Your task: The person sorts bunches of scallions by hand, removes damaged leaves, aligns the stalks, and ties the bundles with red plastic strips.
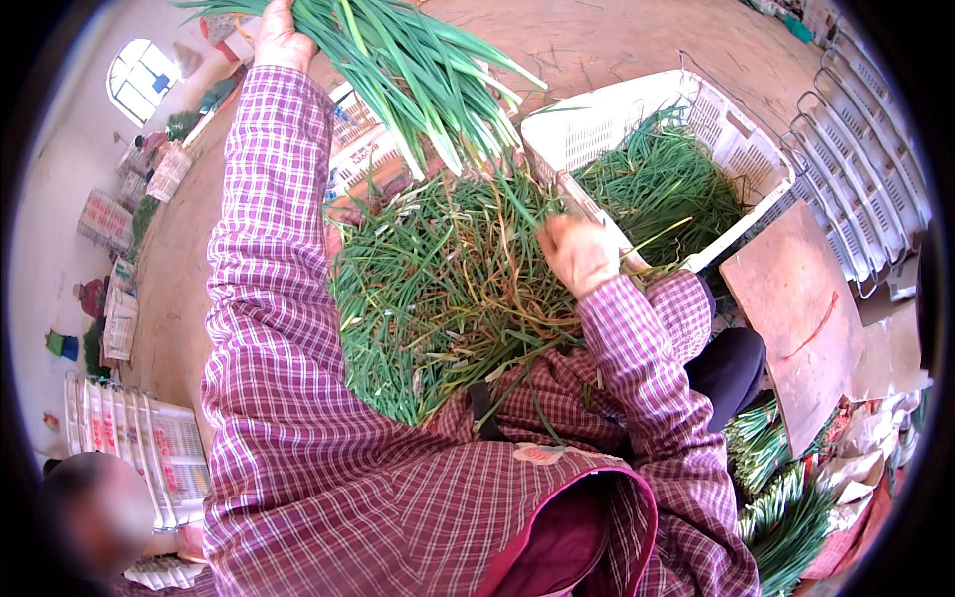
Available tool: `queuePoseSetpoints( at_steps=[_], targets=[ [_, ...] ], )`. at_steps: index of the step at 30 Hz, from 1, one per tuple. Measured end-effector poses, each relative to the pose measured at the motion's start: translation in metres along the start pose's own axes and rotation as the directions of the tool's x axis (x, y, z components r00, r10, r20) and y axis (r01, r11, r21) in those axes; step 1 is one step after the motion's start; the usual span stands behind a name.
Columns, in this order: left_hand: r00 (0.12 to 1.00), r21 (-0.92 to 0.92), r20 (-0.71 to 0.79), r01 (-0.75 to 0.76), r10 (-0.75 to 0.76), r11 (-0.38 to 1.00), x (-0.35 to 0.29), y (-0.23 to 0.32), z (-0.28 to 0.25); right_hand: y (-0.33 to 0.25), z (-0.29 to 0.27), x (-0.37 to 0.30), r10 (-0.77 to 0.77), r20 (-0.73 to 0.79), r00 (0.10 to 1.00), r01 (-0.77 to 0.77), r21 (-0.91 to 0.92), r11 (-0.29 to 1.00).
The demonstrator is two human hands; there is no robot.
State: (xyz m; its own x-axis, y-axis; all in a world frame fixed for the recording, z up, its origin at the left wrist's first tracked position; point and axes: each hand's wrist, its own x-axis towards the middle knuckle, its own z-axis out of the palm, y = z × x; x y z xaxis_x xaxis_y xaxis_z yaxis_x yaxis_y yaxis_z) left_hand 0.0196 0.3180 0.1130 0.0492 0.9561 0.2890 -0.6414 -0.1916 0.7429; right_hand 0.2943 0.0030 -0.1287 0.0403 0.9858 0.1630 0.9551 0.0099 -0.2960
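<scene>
My left hand point(284, 42) is raised at the top left, its fingers closed round a thick bunch of garlic chives point(413, 75). The long green leaves fan out to the right, and their pale ends point down. Below them, a heap of loose chive leaves and dry yellowed strands point(448, 289) covers the surface in front of my body. My right hand point(577, 254) is closed above the right side of that heap, beside the white crate. A green strand runs to its fingers, but what they hold is partly hidden.
A white plastic crate point(731, 114) holding loose green leaves stands at the right. Stacked white crates point(860, 149) rise beyond it, near a brown board point(801, 308). Further chive bunches point(791, 527) lie at the lower right. A person point(95, 512) is at the lower left.
</scene>
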Motion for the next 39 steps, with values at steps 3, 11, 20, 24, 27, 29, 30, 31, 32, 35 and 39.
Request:
queuePoseSetpoints(
  at_steps=[3, 11, 20, 24, 27, 29, 30, 31, 32, 35, 39],
  targets=[
    [1.0, 0.004, 0.002, -0.01, 0.01, 1.0, 0.004, 0.007, -0.005, 0.03, 0.027, -0.019, 0.015, 0.464, 0.886, 0.093, -0.209, 0.974],
    [1.0, 0.007, -0.008, 0.022, -0.022, 1.0, 0.004, -0.011, 0.002, -0.028, -0.023, 0.022, 0.009, -0.258, 0.966, 0.137, 0.542, 0.829],
    [1.0, -0.013, -0.008, 0.002, -0.002, 1.0, 0.008, -0.007, 0.002, 0.01, 0.037, -0.013, -0.082, 0.058, 0.995, 0.083, -0.014, 0.996],
    [1.0, -0.023, -0.013, 0.01, -0.01, 1.0, 0.009, -0.012, 0.0, 0.019, 0.047, -0.015, -0.088, 0.185, 0.979, 0.013, 0.374, 0.927],
    [1.0, -0.03, -0.003, 0.027, -0.027, 0.999, 0.007, -0.028, 0.007, -0.004, 0.022, 0.011, -0.168, 0.042, 0.985, 0.005, 0.963, 0.269],
    [0.995, -0.036, 0.072, 0.072, -0.07, 0.997, 0.008, -0.028, 0.002, -0.027, 0.001, 0.026, -0.134, 0.163, 0.977, -0.174, 0.982, -0.074],
    [0.995, -0.038, 0.076, 0.071, -0.068, 0.997, 0.009, -0.03, 0.003, -0.033, -0.003, 0.034, -0.122, 0.187, 0.975, -0.21, 0.954, -0.212],
    [0.995, -0.029, 0.05, 0.088, -0.086, 0.996, 0.002, -0.042, 0.009, -0.039, -0.008, 0.039, -0.114, 0.19, 0.975, -0.211, 0.954, -0.213],
    [0.995, -0.02, 0.025, 0.099, -0.099, 0.995, -0.004, -0.051, 0.015, -0.045, -0.018, 0.042, -0.13, 0.117, 0.985, -0.154, 0.93, -0.335],
    [0.993, 0.003, 0.037, 0.114, -0.114, 0.993, -0.037, -0.075, 0.039, -0.035, -0.022, 0.055, -0.05, 0.059, 0.997, -0.076, 0.879, -0.472],
    [0.986, -0.013, 0.102, 0.134, -0.132, 0.991, -0.061, -0.072, 0.042, -0.026, -0.032, 0.044, 0.112, 0.146, 0.983, -0.106, 0.947, -0.305]
  ],
)
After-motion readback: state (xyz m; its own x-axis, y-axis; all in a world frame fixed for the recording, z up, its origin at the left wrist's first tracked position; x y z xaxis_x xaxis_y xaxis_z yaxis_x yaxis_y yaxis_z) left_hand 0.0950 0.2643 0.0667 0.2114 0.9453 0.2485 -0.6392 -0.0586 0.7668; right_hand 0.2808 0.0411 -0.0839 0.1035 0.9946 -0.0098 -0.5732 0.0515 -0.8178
